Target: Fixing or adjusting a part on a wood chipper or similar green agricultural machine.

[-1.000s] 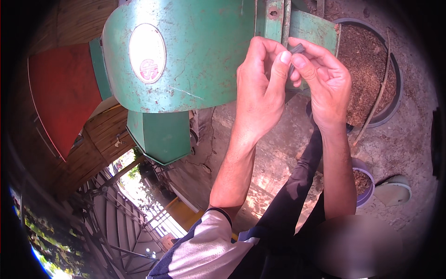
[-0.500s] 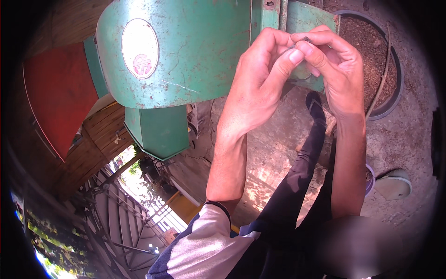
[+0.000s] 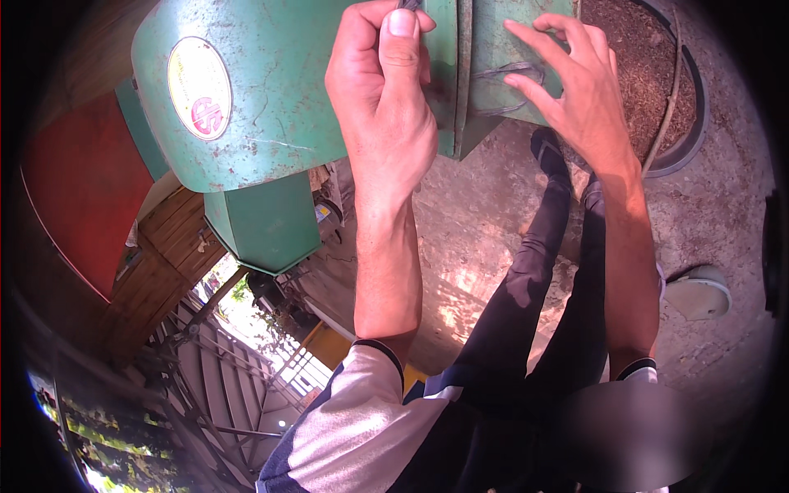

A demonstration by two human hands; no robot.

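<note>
My left hand is closed, its thumb and fingertips pinching a small dark strip at the top edge of the view. Most of that strip is hidden by the fingers. My right hand is open, with thumb and fingers spread. By its thumb tip, a thin dark loop of cord shows against the flat green metal chute. Whether this cord joins the strip in my left hand, I cannot tell. Both hands are in front of a large green metal machine with an oval white label.
At the right stands a round black tub of brown shredded material, a stick leaning across it. A pale container lies on the concrete floor. A red panel is at the left, and a green spout hangs under the machine.
My hands, together at the fingertips before, have come apart. The left has moved left and up with the dark strip; the right has opened. The cord loop now shows, and the view has shifted.
</note>
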